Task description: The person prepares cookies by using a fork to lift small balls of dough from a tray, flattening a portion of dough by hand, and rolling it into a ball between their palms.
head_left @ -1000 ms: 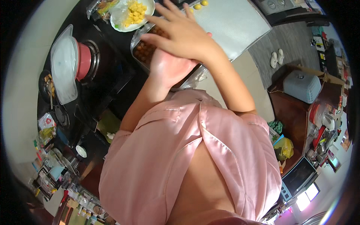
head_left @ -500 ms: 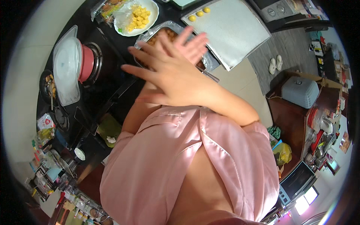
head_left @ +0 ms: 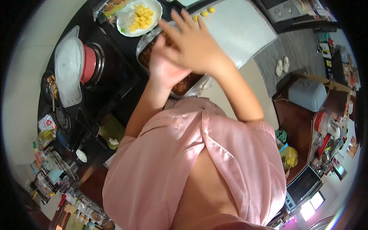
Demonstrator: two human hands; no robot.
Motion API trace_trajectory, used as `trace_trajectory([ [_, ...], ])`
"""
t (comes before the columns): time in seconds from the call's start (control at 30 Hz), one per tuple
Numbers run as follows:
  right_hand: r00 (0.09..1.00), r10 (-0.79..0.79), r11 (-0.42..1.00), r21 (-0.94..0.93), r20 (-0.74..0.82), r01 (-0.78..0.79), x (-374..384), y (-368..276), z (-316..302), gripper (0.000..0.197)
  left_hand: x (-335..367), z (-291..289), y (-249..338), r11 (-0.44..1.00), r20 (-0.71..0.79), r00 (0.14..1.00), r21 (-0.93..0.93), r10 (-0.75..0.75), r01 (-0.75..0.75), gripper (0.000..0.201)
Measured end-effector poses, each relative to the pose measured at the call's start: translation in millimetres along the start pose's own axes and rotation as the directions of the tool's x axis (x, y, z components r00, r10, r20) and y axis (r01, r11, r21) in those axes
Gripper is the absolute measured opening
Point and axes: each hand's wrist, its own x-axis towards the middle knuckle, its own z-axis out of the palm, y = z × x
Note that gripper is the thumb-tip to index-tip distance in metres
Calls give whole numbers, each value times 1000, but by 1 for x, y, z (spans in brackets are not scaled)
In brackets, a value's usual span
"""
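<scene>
My right hand (head_left: 197, 48) lies across my left hand (head_left: 165, 67), palm toward palm. The right fingers are stretched out and spread. Below it, the left hand looks flat and open, its fingers mostly hidden by the right one. Whether anything small lies between the palms cannot be seen. Under both hands is a metal pan (head_left: 138, 53) lined with clear plastic, holding a brown, lumpy filling (head_left: 184, 85). Beyond them, a white plate (head_left: 157, 11) carries yellow cubes (head_left: 142, 18) and a plastic bag.
A mesh-topped tray (head_left: 245, 38) with several small yellow balls (head_left: 211, 10) stands at the far right. At left are a red pot (head_left: 89, 64), a translucent lid (head_left: 69, 73) and a small black pan (head_left: 48, 90) with food. Shoes (head_left: 282, 66) sit on the floor.
My hands have swung from crossed at the wrists to stacked. The right hand has moved farther away and to the right; the left has drawn back to the left. More of the filling shows.
</scene>
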Motion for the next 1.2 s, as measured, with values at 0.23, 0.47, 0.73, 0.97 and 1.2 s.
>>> trace_trajectory([
  [0.23,997,-65,998,20,-30,66,12,-5,9,68,7,-22,-28,950,144,981,-265,-128,163,81],
  [0.47,976,-215,943,267,30,199,-2,-45,1,59,5,-26,-33,982,98,985,-112,-144,155,82],
  [0.73,955,-295,910,300,-20,287,-14,-47,9,56,13,-32,-15,994,107,994,109,-26,14,79],
  [0.97,989,-67,991,-108,131,81,-17,-18,-2,62,24,-46,-22,938,261,952,-341,158,-62,79],
  [1.2,996,3,1000,0,94,-3,-3,7,-3,60,10,-27,-13,997,116,991,38,61,-66,86],
])
